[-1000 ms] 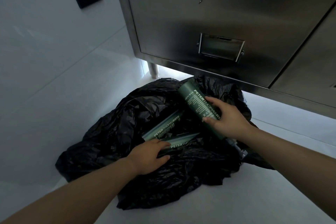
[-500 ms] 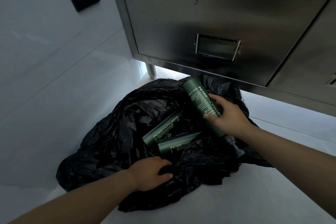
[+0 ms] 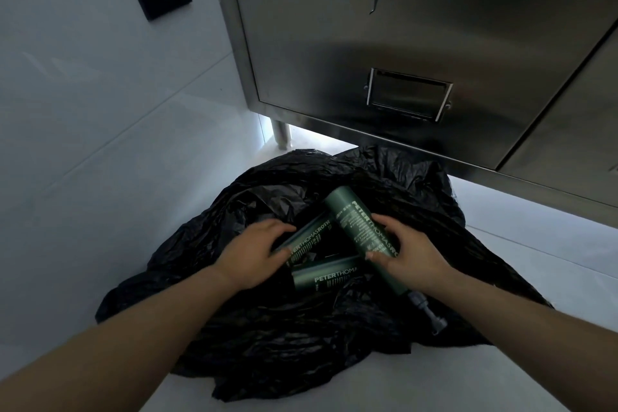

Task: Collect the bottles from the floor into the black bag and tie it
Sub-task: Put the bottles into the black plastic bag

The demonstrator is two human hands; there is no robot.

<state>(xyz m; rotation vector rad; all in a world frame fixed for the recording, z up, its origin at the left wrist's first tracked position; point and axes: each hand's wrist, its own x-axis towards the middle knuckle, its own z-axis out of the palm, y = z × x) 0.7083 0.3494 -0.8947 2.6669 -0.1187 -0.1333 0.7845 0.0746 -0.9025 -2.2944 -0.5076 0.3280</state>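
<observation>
Bottles [image 3: 326, 278] in black bag [image 3: 267, 344]; right hand [image 3: 411, 254] round pump bottle [image 3: 351, 217]; left hand [image 3: 250, 251] (blurred) unclear

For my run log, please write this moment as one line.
left hand: grips left bottle | right hand: grips pump bottle | third bottle: between hands | black bag: untied

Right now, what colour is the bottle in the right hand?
The bottle is dark green; head view.

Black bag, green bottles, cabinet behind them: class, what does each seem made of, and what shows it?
Black bag: thin plastic film, slightly glossy; it crumples into fine creases. Green bottles: probably plastic, matte; no sharp reflections, printed white lettering. Cabinet: likely brushed stainless steel, by its soft sheen.
</observation>
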